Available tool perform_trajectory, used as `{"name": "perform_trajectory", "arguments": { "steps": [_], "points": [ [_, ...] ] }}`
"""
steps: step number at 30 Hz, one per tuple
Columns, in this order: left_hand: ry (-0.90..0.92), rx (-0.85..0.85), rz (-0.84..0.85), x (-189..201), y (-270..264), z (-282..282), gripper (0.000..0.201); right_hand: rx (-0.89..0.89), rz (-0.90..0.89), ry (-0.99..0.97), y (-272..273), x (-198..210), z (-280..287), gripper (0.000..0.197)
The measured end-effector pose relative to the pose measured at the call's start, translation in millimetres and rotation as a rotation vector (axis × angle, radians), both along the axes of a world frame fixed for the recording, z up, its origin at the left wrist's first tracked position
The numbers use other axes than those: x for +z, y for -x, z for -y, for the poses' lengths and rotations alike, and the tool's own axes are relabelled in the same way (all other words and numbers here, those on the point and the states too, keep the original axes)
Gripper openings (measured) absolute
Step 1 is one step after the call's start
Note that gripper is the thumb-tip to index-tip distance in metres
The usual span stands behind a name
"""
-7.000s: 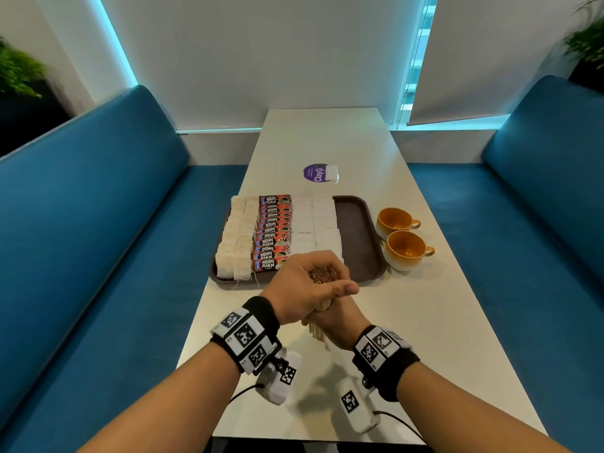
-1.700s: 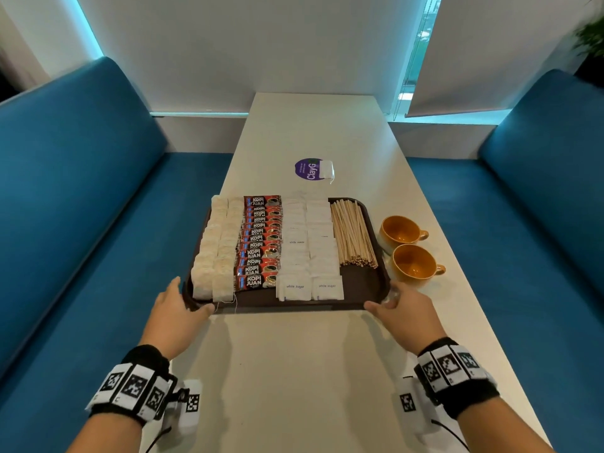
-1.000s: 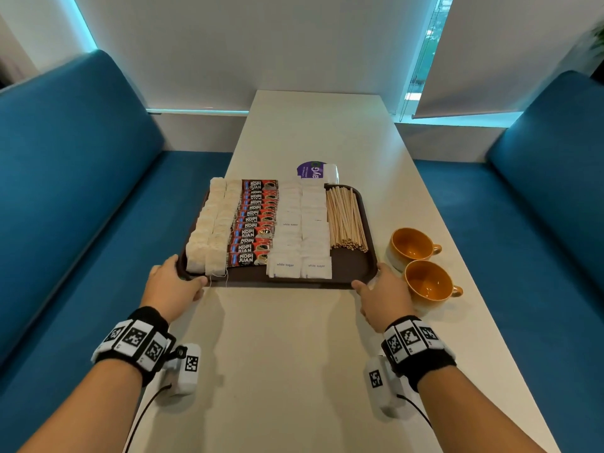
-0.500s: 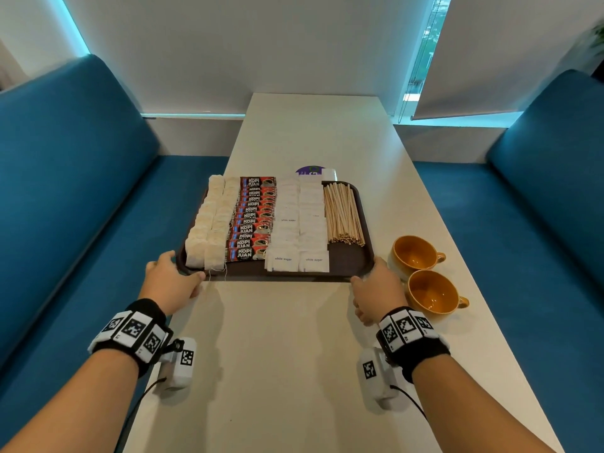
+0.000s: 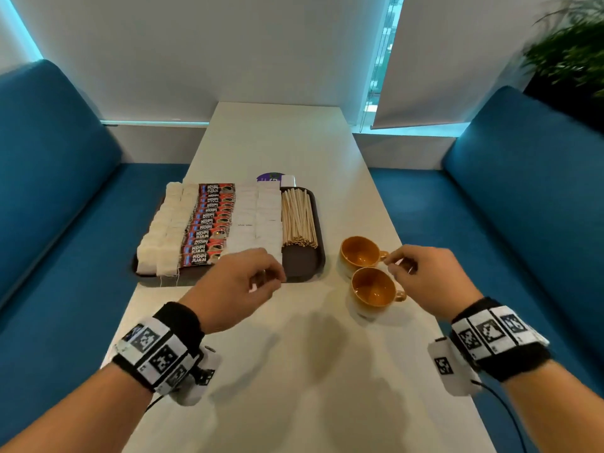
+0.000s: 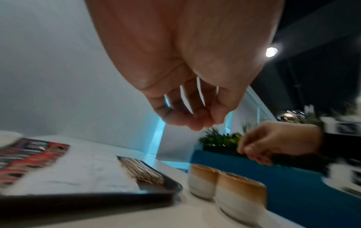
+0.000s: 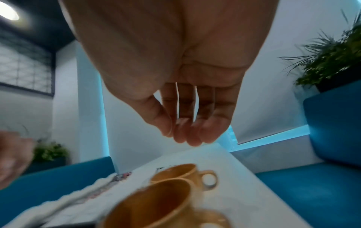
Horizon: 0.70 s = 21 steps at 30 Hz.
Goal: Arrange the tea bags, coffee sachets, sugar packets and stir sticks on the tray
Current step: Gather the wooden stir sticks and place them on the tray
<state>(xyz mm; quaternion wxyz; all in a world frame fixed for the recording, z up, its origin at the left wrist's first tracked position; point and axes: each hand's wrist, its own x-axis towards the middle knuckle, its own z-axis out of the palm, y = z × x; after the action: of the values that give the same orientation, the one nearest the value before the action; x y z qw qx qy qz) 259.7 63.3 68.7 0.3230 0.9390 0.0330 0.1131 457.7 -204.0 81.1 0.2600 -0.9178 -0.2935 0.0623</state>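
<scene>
Both hands off the tray since half a second ago, lifted clear of its near corners; tray itself left pushed farther up the table. Left hand (image 5: 240,282) hanging over the tray's near edge, fingers loosely curled, holding nothing, as the left wrist view confirms. Right hand (image 5: 425,277) hovering just right of the two ochre cups (image 5: 362,256), fingertips close to the far cup's handle but apparently not touching, fingers relaxed and empty. Outward from the left hand: dark brown plastic tray (image 5: 304,269), shallow-rimmed, long axis across the table. On it, from left to right, soft white tea bags (image 5: 163,233) with loose strings, glossy red-and-black coffee sachets (image 5: 209,223), flat white paper sugar packets (image 5: 258,217), thin pale wooden stir sticks (image 5: 297,217) bundled with long axes running near to far. All four kinds in neat rows; arrangement likely complete. Any further touch-up within easier reach of the left hand, tray lying directly ahead of it; right hand nearer the glazed ceramic cups, standing close beside the tray on the smooth white table (image 5: 310,371).
</scene>
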Motion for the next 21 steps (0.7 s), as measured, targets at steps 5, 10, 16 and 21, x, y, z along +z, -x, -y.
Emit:
{"name": "perform_trajectory", "arguments": {
  "steps": [5, 10, 16, 21],
  "points": [
    [-0.047, -0.259, -0.187, -31, -36, 47, 0.036, 0.122, 0.035, 0.179, -64, -21, 8, 0.027],
    [-0.131, -0.376, -0.319, -50, -66, 79, 0.078, 0.324, -0.027, 0.192, -93, -41, -7, 0.048],
    [-0.109, -0.283, -0.281, -56, -83, 88, 0.044, 0.337, -0.079, 0.177, -104, -50, -21, 0.022],
    [-0.089, -0.155, -0.243, -59, -75, 73, 0.017, 0.278, -0.084, 0.13, -109, -54, -32, 0.024]
  ]
}}
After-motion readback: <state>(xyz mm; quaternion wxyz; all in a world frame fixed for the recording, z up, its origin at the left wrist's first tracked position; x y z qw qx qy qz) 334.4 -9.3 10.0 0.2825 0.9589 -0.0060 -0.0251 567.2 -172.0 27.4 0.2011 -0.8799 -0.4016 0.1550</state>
